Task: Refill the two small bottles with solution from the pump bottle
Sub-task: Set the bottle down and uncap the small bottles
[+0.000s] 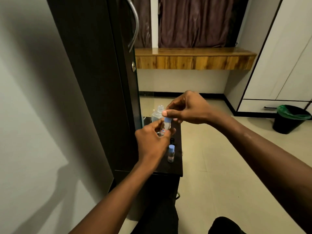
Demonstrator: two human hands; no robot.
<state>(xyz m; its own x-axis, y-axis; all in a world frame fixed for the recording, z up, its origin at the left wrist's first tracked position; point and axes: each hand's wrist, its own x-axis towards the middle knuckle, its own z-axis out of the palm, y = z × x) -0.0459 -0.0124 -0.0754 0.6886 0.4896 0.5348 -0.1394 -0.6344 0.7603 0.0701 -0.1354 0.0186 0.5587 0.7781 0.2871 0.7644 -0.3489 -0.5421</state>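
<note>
Both forearms reach in from the bottom edge, bare, meeting over a dark narrow tabletop [177, 168] beside a dark cabinet door [94, 81]. Left hand [151, 141] curls around a small clear bottle [164, 128], fingers pinching its body, held upright above the tabletop. Small white label with red and blue marks on it, text too small to read. Right hand [187, 108] has thumb and fingertips pinched on that bottle's blue cap [168, 119]; cap sits on the neck. Second small bottle [171, 153], blue cap on, stands on the tabletop just below the hands; label dark, unreadable. Larger clear bottle [157, 114] stands behind the hands, neck open, no pump on it, liquid inside. Black bin [288, 119] with green liner on the floor at right. Wooden shelf [194, 59] and dark curtains [194, 21] at the back.
</note>
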